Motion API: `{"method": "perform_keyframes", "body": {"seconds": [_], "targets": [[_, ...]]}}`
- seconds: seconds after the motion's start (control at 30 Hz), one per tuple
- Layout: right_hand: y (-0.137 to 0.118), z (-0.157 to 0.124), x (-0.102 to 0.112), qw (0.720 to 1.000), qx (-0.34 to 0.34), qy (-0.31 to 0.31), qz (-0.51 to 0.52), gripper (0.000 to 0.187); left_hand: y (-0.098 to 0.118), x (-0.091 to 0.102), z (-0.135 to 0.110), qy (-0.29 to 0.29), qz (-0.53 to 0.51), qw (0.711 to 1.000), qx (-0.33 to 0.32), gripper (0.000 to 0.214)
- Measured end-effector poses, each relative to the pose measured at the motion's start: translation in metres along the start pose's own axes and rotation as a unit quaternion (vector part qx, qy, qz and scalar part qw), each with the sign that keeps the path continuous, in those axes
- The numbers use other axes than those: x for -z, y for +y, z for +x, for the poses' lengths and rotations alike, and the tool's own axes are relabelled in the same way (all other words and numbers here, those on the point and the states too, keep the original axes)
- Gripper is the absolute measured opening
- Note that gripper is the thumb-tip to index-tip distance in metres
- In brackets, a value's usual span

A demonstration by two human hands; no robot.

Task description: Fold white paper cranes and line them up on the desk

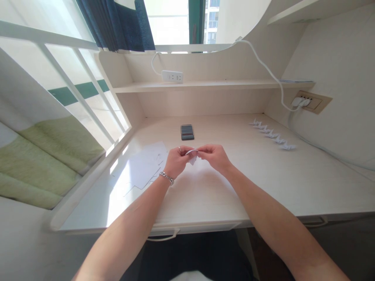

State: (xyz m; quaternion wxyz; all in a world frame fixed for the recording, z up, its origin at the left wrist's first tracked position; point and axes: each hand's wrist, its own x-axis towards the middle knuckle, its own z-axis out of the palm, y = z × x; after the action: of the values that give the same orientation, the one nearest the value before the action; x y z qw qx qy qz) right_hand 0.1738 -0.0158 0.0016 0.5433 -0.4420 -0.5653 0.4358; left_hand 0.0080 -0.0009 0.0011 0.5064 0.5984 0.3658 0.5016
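My left hand [176, 160] and my right hand [213, 156] meet above the middle of the pale desk [263, 183]. Both pinch a small piece of white folded paper [192, 155] between their fingertips, left hand on its left end, right hand on its right end. The left wrist wears a chain bracelet and a finger carries a ring. Loose white paper sheets [143, 166] lie on the desk just left of my left hand.
A dark phone [187, 132] lies beyond my hands. Several small folded paper figures [272, 134] stand in a row at the right. A white power strip [172, 76] sits on the shelf; its cable runs to a wall socket [310, 102]. A railing and bed lie left.
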Motion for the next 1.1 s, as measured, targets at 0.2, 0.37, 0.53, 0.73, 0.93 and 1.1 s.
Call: {"method": "perform_keyframes", "body": {"seconds": [0.2, 0.37, 0.53, 0.73, 0.93, 1.1], "targets": [[0.001, 0.002, -0.002, 0.999, -0.034, 0.009, 0.019, 0.029, 0.001, -0.001, -0.001, -0.034, -0.055, 0.996, 0.055, 0.038], [-0.001, 0.001, -0.004, 0.998, -0.043, 0.033, 0.028, 0.028, 0.007, -0.003, -0.002, -0.033, -0.165, 0.982, 0.087, 0.036], [-0.004, 0.000, -0.006, 0.997, -0.053, 0.035, 0.040, 0.025, 0.008, -0.003, -0.002, -0.026, -0.190, 0.976, 0.099, 0.027], [-0.005, -0.001, -0.005, 0.997, -0.061, 0.026, 0.049, 0.026, 0.007, -0.002, -0.002, -0.042, -0.192, 0.977, 0.079, 0.033], [-0.004, -0.001, -0.004, 0.998, -0.042, 0.019, 0.053, 0.028, 0.004, -0.001, -0.002, -0.071, -0.176, 0.980, 0.055, 0.035], [0.004, 0.001, -0.004, 0.999, 0.016, 0.030, 0.020, 0.022, 0.000, -0.001, -0.002, -0.062, -0.150, 0.985, 0.050, 0.033]]}}
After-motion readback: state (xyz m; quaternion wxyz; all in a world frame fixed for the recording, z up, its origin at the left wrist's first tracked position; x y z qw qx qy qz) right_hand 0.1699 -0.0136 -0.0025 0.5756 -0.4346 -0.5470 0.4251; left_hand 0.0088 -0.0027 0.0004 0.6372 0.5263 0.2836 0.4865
